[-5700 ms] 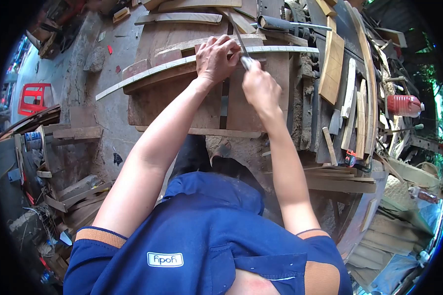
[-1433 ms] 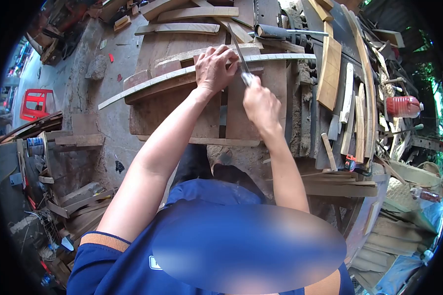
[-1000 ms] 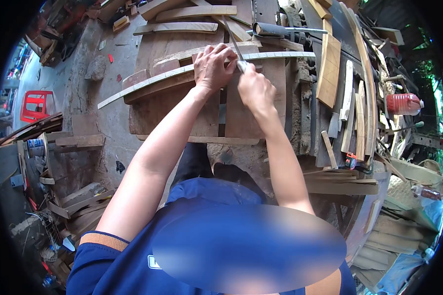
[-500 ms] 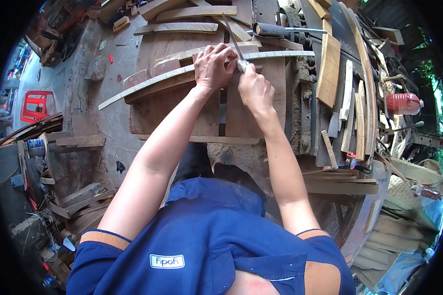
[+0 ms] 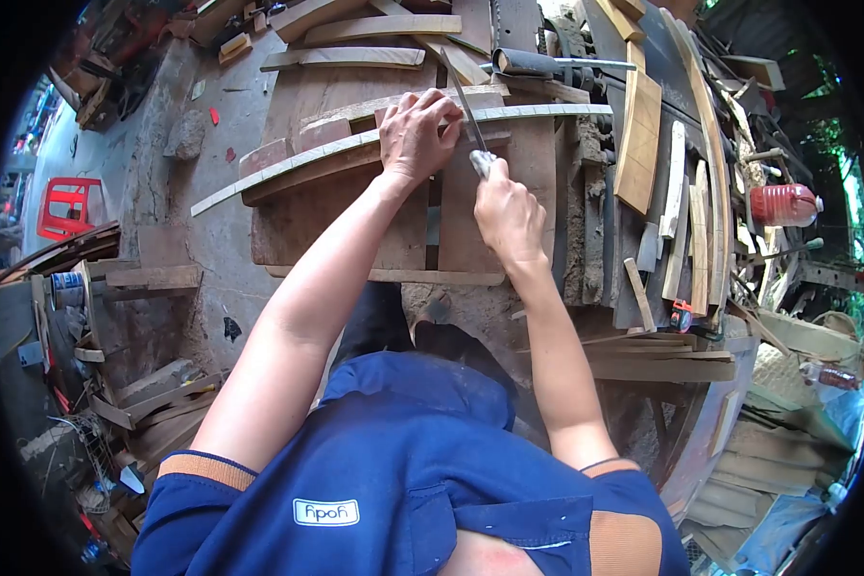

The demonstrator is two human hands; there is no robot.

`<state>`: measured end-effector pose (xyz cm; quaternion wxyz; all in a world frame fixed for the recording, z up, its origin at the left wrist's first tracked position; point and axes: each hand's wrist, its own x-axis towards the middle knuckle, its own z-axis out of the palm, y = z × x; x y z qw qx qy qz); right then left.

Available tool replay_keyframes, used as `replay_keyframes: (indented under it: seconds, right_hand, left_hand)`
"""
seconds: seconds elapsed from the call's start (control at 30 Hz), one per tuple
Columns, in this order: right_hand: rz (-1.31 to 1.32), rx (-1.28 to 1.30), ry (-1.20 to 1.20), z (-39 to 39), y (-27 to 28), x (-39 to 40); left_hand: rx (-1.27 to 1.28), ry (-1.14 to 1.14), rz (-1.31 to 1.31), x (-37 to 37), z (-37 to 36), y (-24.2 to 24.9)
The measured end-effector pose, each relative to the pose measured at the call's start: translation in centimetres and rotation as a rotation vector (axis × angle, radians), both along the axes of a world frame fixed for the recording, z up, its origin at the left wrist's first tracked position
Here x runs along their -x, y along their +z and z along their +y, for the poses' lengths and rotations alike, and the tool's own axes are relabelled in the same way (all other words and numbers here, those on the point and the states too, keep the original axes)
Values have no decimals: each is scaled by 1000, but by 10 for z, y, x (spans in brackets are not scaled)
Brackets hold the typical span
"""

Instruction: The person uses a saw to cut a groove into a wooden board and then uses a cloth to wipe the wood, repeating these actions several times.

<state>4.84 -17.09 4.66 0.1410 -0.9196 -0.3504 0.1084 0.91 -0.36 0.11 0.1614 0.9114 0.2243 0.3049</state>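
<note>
My right hand (image 5: 509, 213) is closed around the pale handle of a long, narrow tapered blade (image 5: 469, 112), which looks like a narrow saw. Its blade points away from me and crosses a thin curved wooden strip (image 5: 288, 156) with many short marks across it. Just left of the blade, my left hand (image 5: 415, 134) has its fingers curled down on the strip. Whether the blade's edge touches the wood cannot be made out. Beneath the strip lie wooden pieces (image 5: 322, 173) on a brown plank bench (image 5: 355, 240).
Curved wooden pieces (image 5: 346, 58) lie at the bench's far end, near a dark cylinder (image 5: 525, 61). More boards (image 5: 637, 144) and a red tape measure (image 5: 681, 315) are on the right. A bottle of red liquid (image 5: 783, 204) is beyond. At far left stands a red plastic chair (image 5: 67, 206).
My right hand has drawn the saw back towards me and slightly right, so its handle sits farther from the strip. The left hand stays on the strip.
</note>
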Motion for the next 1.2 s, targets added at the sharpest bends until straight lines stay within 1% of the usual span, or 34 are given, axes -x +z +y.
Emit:
replay_keyframes:
  seconds: [0.07,0.17,0.23,0.33,0.4,0.47,0.53,0.63,0.7,0.77,0.87,1.07,1.13,1.2]
  right_hand:
    - [6,-1,-1,6,-2,-2]
    - [-29,-61,-14,38,-10,-22]
    - [-38,-65,-8,36,-12,-21]
    - [-36,-54,11,16,0,-8]
    - [-5,7,16,5,3,-4]
    - [-19,-20,36,17,-6,-13]
    - [-34,-42,6,40,-11,-24]
    - [-52,-51,14,34,-10,-22]
    - [-51,-47,23,22,-1,-14]
    - [49,30,-8,0,10,-5]
    - [93,-19,36,-5,14,-15]
    - [51,91,-2,0,33,-9]
    - [32,40,-46,1,45,-12]
    - [-127,-161,-63,-8,87,-23]
  left_hand:
    - [2,2,17,3,-1,-2]
    - [15,4,7,-1,0,-1]
    - [10,5,8,-2,1,0]
    - [16,-3,17,-1,0,2]
    - [-11,15,0,-1,0,1]
    - [-13,22,35,0,-1,1]
    - [-4,12,40,-1,-2,2]
    - [-6,11,24,-1,-1,1]
    - [-12,8,20,-1,2,3]
    - [-10,14,21,0,-1,0]
    - [-4,7,16,0,-1,1]
    - [32,-7,-4,1,-1,1]
    - [42,18,17,0,0,1]
    - [38,24,13,2,2,4]
